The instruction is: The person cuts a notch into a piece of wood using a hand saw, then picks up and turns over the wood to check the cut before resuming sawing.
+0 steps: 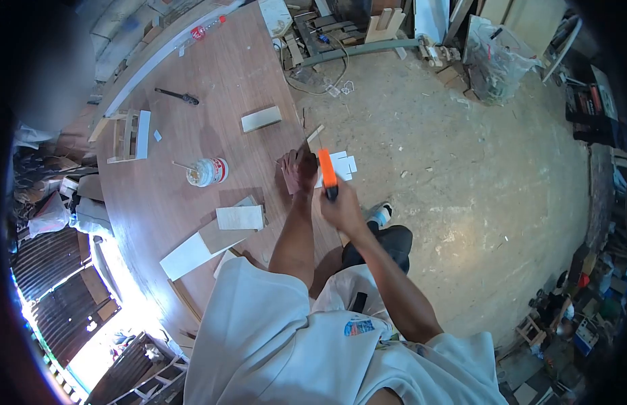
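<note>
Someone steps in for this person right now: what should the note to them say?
Left hand grips a small wood piece at the table edge.
Right hand holds an orange tool up against that piece.
White scraps lie just past the edge. A glue jar and boards sit on the table.
Done and left: the piece is in hand and being worked. How far along it is shows too small to tell.

Fisheye warp, lower-left daylight glare.

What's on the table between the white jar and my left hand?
Nothing: in the head view, only bare brown tabletop lies between the white jar and the left hand.
</note>
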The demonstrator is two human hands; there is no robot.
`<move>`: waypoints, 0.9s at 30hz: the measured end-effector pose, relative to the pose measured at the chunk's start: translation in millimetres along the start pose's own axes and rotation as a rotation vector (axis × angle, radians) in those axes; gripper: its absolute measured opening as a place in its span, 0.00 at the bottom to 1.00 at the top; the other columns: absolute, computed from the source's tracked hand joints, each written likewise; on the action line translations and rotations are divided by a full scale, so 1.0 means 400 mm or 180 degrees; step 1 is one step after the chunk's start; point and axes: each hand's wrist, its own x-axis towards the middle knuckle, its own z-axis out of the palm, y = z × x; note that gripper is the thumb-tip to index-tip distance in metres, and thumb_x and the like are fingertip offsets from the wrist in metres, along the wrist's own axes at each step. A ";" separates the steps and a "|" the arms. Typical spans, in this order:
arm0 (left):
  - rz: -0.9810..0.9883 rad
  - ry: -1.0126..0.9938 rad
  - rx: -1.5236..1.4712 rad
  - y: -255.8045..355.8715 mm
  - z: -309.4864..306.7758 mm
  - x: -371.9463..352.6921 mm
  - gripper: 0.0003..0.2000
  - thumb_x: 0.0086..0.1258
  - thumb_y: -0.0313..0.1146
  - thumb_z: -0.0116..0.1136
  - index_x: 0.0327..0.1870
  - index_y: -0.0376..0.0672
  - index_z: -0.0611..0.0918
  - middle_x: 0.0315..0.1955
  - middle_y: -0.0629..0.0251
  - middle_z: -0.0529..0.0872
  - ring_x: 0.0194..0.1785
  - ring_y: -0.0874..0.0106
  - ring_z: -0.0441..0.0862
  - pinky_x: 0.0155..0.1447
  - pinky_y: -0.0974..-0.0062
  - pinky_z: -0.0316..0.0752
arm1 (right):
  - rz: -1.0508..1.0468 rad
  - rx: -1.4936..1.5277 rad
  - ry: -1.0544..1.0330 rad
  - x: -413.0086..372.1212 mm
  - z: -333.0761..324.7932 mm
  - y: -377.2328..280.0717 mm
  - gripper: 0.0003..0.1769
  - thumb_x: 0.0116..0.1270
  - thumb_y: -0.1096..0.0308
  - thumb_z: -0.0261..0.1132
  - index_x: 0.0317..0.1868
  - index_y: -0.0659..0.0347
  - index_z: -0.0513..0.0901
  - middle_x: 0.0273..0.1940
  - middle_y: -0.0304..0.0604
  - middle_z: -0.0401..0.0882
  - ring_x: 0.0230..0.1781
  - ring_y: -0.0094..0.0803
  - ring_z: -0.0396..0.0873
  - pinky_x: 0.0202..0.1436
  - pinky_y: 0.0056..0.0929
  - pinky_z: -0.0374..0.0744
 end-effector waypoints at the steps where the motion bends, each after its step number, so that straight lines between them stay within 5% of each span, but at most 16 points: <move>1: 0.0056 0.0091 0.0025 0.001 0.005 0.013 0.04 0.59 0.32 0.55 0.30 0.43 0.80 0.31 0.60 0.78 0.43 0.59 0.75 0.53 0.61 0.68 | -0.0045 -0.0162 0.0085 -0.070 -0.016 -0.011 0.05 0.57 0.78 0.58 0.35 0.67 0.74 0.26 0.48 0.74 0.28 0.29 0.73 0.34 0.31 0.73; 6: 0.0039 -0.0007 0.0024 -0.004 0.016 0.015 0.04 0.59 0.31 0.55 0.31 0.43 0.80 0.32 0.60 0.78 0.43 0.59 0.75 0.52 0.62 0.69 | 0.0044 0.0220 0.0034 -0.194 -0.070 -0.027 0.04 0.57 0.80 0.58 0.34 0.68 0.73 0.27 0.47 0.73 0.29 0.27 0.72 0.35 0.31 0.72; 11: -0.0125 -0.0038 -0.0026 0.003 0.012 0.016 0.04 0.58 0.33 0.56 0.31 0.44 0.80 0.33 0.60 0.78 0.45 0.60 0.75 0.54 0.61 0.69 | 0.0086 0.0204 0.0019 0.020 0.005 0.028 0.05 0.58 0.78 0.57 0.35 0.67 0.73 0.25 0.47 0.72 0.28 0.26 0.70 0.34 0.30 0.72; 14: -0.0102 -0.0226 0.0172 -0.017 0.029 0.016 0.06 0.60 0.35 0.56 0.33 0.45 0.80 0.35 0.61 0.78 0.46 0.59 0.75 0.54 0.60 0.69 | 0.0299 0.0298 -0.0089 -0.129 -0.054 -0.063 0.04 0.58 0.78 0.58 0.35 0.67 0.73 0.24 0.43 0.71 0.28 0.25 0.70 0.33 0.29 0.72; 15: 0.0372 0.0668 0.0405 -0.053 0.080 -0.007 0.06 0.61 0.35 0.55 0.33 0.44 0.80 0.35 0.60 0.78 0.46 0.58 0.75 0.54 0.61 0.70 | 0.0240 0.0383 -0.0084 -0.205 -0.073 -0.090 0.04 0.58 0.78 0.59 0.35 0.67 0.73 0.24 0.42 0.70 0.28 0.24 0.70 0.33 0.28 0.72; 19: -0.0221 -0.0120 0.0092 0.006 0.010 0.024 0.05 0.59 0.33 0.56 0.31 0.43 0.79 0.34 0.59 0.78 0.45 0.58 0.75 0.54 0.61 0.70 | 0.0228 0.0187 -0.0055 -0.165 -0.082 -0.047 0.04 0.57 0.79 0.58 0.32 0.66 0.71 0.23 0.40 0.69 0.27 0.24 0.69 0.33 0.26 0.71; 22: -0.0129 0.0106 0.0040 0.001 0.013 0.021 0.05 0.60 0.33 0.56 0.31 0.43 0.79 0.33 0.60 0.78 0.45 0.59 0.75 0.53 0.61 0.70 | 0.0349 0.0121 -0.0209 -0.068 -0.064 -0.075 0.03 0.58 0.79 0.58 0.32 0.66 0.72 0.23 0.41 0.70 0.26 0.25 0.70 0.33 0.27 0.71; 27: -0.0139 -0.0075 0.0018 -0.005 0.025 0.013 0.06 0.60 0.34 0.55 0.32 0.43 0.80 0.32 0.60 0.78 0.44 0.60 0.75 0.53 0.61 0.69 | 0.0108 0.0338 -0.0006 -0.251 -0.133 -0.177 0.05 0.57 0.79 0.58 0.35 0.67 0.73 0.26 0.42 0.71 0.28 0.25 0.70 0.34 0.26 0.71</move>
